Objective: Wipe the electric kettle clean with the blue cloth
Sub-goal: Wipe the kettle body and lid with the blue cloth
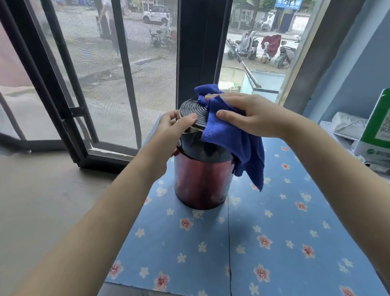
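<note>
A dark red electric kettle (200, 183) with a black ribbed lid (191, 113) stands upright on the blue flowered table (272, 245). My left hand (175, 126) grips the lid's left rim, thumb on top. My right hand (248, 116) presses the blue cloth (238, 141) onto the right side of the lid. The cloth drapes down the kettle's right flank, and one corner sticks up behind my fingers. The kettle's right side is hidden by the cloth.
A green and white sign with a QR code (383, 130) and a white device (347, 125) stand at the table's right edge. Behind the kettle is a dark window frame (196, 47); a screened door (90, 74) stands open at left over bare floor (46, 199).
</note>
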Motion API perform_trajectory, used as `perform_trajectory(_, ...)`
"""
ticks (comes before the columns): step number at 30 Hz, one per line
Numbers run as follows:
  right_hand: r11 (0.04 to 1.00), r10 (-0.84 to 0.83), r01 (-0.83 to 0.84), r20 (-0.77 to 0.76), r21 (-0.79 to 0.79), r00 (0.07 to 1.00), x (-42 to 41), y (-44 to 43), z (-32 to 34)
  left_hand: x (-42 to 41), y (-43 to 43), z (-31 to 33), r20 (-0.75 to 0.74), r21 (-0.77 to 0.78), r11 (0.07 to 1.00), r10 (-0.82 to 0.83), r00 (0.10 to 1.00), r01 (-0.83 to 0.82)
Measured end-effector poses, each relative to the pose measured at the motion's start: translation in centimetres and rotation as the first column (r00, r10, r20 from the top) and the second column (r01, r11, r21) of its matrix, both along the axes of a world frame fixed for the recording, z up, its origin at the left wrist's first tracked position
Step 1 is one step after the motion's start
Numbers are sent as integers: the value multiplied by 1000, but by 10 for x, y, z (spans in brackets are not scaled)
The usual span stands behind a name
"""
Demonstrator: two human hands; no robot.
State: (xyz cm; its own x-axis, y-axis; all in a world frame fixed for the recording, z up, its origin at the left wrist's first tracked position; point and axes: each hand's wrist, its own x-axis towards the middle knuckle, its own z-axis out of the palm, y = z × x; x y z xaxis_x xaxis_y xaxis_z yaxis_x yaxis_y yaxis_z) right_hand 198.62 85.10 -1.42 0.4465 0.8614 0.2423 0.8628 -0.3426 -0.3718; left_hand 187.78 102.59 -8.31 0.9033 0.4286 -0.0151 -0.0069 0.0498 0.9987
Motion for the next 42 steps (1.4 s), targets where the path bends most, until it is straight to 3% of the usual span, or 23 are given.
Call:
perform_trajectory(9,993,-107,110,69,-37,992,13,25,6,2,-2,-3,14,-29,1000,8,1000,-8)
perform_trajectory(16,938,-52,56,-21,342,998,-9,-9,-24,2,-4,-3,-24,17,999,-36,999,37)
perform_trajectory(25,748,-291,219,12,626,957,-29,-59,-89,-2,-2,-3,-18,5,997,-73,997,73)
perform_trajectory(30,828,-418,364,38,426,908,-26,-104,-156,2,-7,-10,14,-12,999,-51,999,51)
perform_trajectory(35,898,-428,437,-132,46,894,-34,-118,-190,2,-14,-17,58,-38,999,-12,998,14)
perform_trajectory(38,878,-461,439,-86,-193,883,-39,-122,-206,0,-16,-20,73,-24,1000,0,997,1)
perform_trajectory(42,848,-492,480,5,-226,871,-37,-124,-217,0,-19,-28,127,26,1000,-8,992,5)
